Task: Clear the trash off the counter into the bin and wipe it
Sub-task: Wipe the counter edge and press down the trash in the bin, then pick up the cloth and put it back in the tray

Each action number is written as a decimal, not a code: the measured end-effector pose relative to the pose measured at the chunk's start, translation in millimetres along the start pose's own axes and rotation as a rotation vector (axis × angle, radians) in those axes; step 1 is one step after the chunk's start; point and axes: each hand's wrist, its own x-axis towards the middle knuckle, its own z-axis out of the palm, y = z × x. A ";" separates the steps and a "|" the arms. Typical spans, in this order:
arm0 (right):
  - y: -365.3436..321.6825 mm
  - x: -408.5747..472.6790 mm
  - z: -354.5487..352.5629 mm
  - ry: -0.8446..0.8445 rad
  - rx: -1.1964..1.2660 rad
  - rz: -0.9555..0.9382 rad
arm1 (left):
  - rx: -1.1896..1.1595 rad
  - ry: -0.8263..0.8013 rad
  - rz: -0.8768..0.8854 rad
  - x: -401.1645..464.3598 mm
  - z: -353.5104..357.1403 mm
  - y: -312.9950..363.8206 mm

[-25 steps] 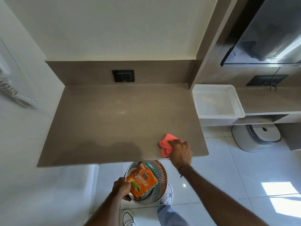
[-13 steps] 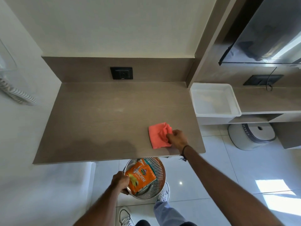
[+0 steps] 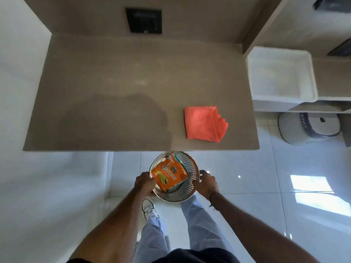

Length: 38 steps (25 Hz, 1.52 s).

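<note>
Over the glossy white floor, our left hand grips one metal bin, fingers curled on its rim; our right hand cups it, fingers spread. One orange wrapper lies inside. Beyond, one folded pink cloth lies on the brown table.

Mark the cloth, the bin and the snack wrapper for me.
cloth [image 3: 204, 123], head view, middle of its folded top face
bin [image 3: 188, 168], head view, slotted inner wall
snack wrapper [image 3: 168, 176], head view, centre of orange front
</note>
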 end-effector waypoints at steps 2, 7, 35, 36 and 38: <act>12.5 33.0 29.8 -0.081 0.017 0.070 | 0.034 -0.009 0.005 30.2 11.8 -18.3; 39.8 95.6 108.6 -0.030 0.030 0.163 | 0.219 0.055 0.036 124.5 60.8 -84.3; -61.9 -67.9 -17.8 0.213 0.561 -0.171 | -0.018 -0.074 0.584 -67.2 -63.8 -0.2; -73.6 -75.4 -36.5 0.255 0.563 -0.210 | -0.043 -0.076 0.631 -79.6 -73.0 20.9; -90.5 -77.3 -67.6 0.412 0.501 -0.288 | -0.084 -0.062 0.703 -92.8 -80.5 60.2</act>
